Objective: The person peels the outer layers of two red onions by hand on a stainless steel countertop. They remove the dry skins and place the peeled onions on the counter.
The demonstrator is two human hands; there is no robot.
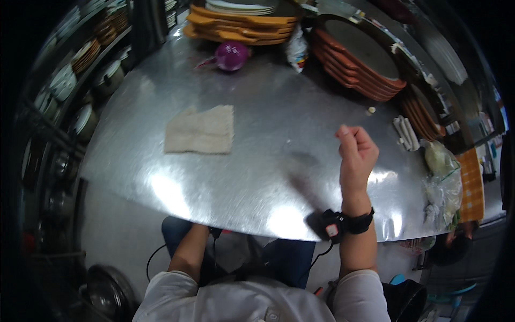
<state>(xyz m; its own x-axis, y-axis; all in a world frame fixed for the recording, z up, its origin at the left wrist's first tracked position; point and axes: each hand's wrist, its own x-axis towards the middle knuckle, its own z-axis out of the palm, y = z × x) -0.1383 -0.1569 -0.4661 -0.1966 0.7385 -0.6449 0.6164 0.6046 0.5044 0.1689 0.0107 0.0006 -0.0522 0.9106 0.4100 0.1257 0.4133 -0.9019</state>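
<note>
Over the right part of a stainless steel table (pixel 261 181), my right hand (pixel 358 147) is held in a loose fist, thumb against the curled fingers. Nothing shows in it. A black strap with a small device (pixel 334 228) circles that wrist. My left forearm (pixel 189 247) runs under the table's front edge, so the left hand is out of view. A folded beige cloth (pixel 199 131) lies flat on the left half of the tabletop. Beyond my right hand, a small whitish piece (pixel 371 110) rests on the steel.
At the back stand stacked orange-brown trays (pixel 241 30), a glossy purple round object (pixel 231 56) and reddish-brown round trays (pixel 362 52). Rolled white cloths (pixel 406 133) and a plastic bag of produce (pixel 442 177) line the right side. Shelves with pots (pixel 110 76) stand left.
</note>
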